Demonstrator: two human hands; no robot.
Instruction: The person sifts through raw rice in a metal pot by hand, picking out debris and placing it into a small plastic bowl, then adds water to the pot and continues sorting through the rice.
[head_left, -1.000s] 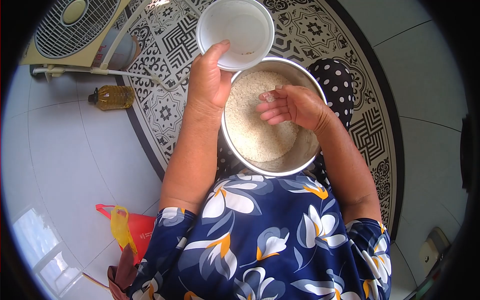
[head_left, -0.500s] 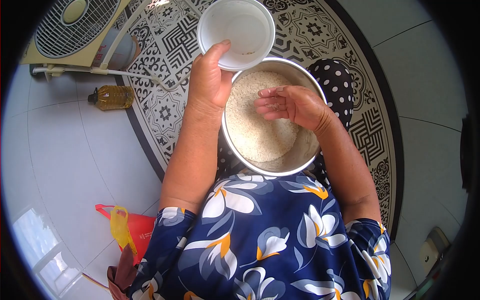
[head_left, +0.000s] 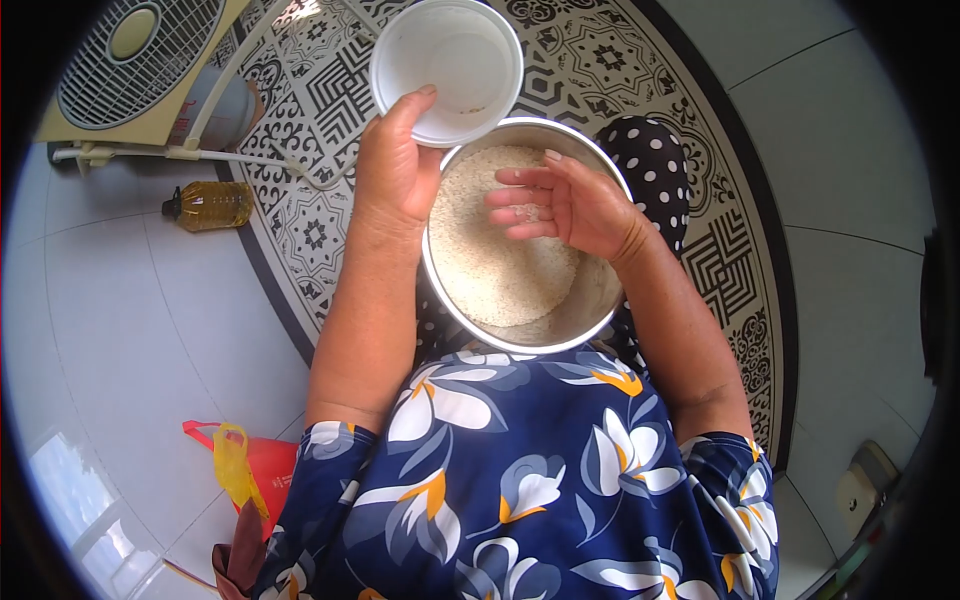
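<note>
A wide metal pot [head_left: 600, 320] rests at my lap, with a thick layer of pale rice grains [head_left: 490, 265] inside. My left hand [head_left: 398, 165] grips the rim of a white plastic tub [head_left: 470, 70], thumb inside it, above the pot's far left edge. A few small specks lie on the tub's bottom. Over the rice, my right hand [head_left: 570, 205] is palm up with its fingers apart; some loose grains show on the fingers and palm.
A fan [head_left: 140, 70] on a pale stand is at the upper left, near a bottle of yellow oil [head_left: 215, 205]. Red [head_left: 275, 465] and yellow bags [head_left: 235, 470] lie at the lower left. A patterned mat [head_left: 315, 235] spreads under the pot.
The whole view has shifted, so things appear slightly further left. My right hand's thumb has lifted and its fingers have spread a little. My left hand still holds the tub.
</note>
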